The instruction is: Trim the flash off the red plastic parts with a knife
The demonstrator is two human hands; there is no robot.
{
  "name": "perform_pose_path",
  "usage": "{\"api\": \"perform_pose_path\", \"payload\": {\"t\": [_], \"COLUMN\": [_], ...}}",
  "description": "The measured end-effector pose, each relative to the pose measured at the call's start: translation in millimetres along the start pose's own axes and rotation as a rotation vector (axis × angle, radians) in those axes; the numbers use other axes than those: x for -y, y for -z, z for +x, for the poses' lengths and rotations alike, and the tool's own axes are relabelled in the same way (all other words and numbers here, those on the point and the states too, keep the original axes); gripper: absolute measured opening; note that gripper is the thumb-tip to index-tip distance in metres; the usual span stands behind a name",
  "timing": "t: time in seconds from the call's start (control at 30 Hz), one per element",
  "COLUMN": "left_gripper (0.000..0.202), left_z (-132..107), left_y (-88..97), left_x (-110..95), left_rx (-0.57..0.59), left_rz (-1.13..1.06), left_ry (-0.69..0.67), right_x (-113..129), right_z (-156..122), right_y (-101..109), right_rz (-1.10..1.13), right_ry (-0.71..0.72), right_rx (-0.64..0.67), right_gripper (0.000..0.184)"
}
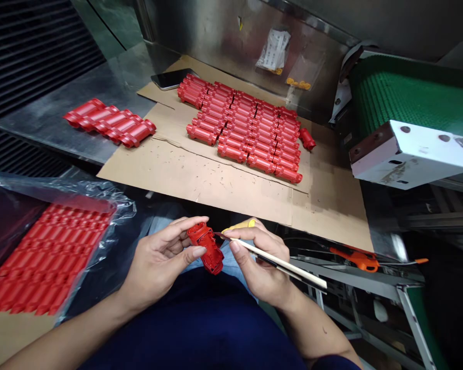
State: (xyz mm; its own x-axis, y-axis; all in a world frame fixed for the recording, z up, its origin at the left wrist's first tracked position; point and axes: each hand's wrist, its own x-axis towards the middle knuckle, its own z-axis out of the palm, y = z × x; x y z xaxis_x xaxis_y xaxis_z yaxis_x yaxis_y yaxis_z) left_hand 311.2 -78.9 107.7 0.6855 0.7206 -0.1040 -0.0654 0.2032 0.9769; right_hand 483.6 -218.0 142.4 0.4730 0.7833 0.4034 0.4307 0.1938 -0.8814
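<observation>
Cardboard [200,180] behind, left hand [158,259] holds ribbed red casing [205,247].

A factory production floor: a green conveyor belt [405,100] runs along the right, a steel workbench [100,110] stands left of it under flattened cardboard [200,174] set with rows of red moulded plastic parts [239,126], and orange-handled cutters [357,258] lie below the conveyor

navy top [189,324] over lt blue jeans [231,262], bare hands [158,262]
</observation>
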Motion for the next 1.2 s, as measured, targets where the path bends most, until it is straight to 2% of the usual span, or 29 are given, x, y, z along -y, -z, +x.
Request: {"api": "perform_pose_path", "payload": {"t": [0.13, 0.27, 0.43, 0.53, 0.6, 0.67, 0.77, 0.83, 0.9, 0.97, 1.07, 1.1, 1.2], "left_gripper": [0.051, 0.048, 0.049, 0.052, 0.051, 0.051, 0.052, 0.05, 0.048, 0.048, 0.054, 0.057, 0.066], "left_z": [1.8, 3.9, 2.5, 0.4, 0.2, 1.4, 3.6, 2.7, 0.7, 3.3, 32.5, 50.6, 117.6], "left_y": [7.3, 4.6, -4.8, -4.1, -0.2, 5.3, 10.5, 9.4, 6.3, 5.9, 19.3, 28.2, 61.2], "left_x": [-1.4, -6.5, -8.9, -6.9, -4.3, -1.6, 1.2, 2.2, 2.4, 0.2, -13.4, -21.6, -53.0], "left_rx": [-0.051, -0.003, 0.046, 0.072, 0.041, 0.031, 0.079, 0.095, 0.098, 0.114, 0.081, 0.032, -0.145], "left_rz": [0.048, 0.078, 0.141, 0.192, 0.162, 0.078, -0.048, -0.12, -0.162, -0.128, 0.249, 0.465, 0.697], "left_ry": [-0.043, -0.019, -0.104, -0.166, -0.125, -0.028, 0.105, 0.152, 0.174, 0.177, 0.016, -0.094, -0.229], "right_x": [-5.8, -6.5, -4.9, -3.3, -1.2, 0.1, -3.1, -8.6, -14.9, -19.7, -22.4, -22.5, -21.3], "right_z": [-4.0, 0.9, 12.9, 17.7, 19.8, 21.5, 23.1, 22.6, 20.4, 16.9, 11.2, 9.6, 5.8], "right_y": [4.2, 9.4, 5.9, 2.6, 4.0, 9.7, 23.9, 33.4, 40.2, 43.8, 44.9, 44.3, 39.3], "right_rz": [-0.025, -0.082, -0.135, -0.189, -0.203, -0.194, -0.155, -0.162, -0.259, -0.358, -0.357, -0.338, -0.294], "right_ry": [-0.014, 0.004, 0.028, 0.07, 0.072, 0.084, 0.108, 0.054, -0.039, -0.093, -0.112, -0.112, -0.1], "right_rx": [0.029, 0.028, 0.154, 0.219, 0.259, 0.317, 0.523, 0.623, 0.554, 0.377, 0.239, 0.227, 0.241], "right_gripper": [0.018, 0.022, 0.022, 0.015, 0.013, 0.011, 0.011, 0.021, 0.031, 0.027, 0.012, 0.011, 0.012]}}
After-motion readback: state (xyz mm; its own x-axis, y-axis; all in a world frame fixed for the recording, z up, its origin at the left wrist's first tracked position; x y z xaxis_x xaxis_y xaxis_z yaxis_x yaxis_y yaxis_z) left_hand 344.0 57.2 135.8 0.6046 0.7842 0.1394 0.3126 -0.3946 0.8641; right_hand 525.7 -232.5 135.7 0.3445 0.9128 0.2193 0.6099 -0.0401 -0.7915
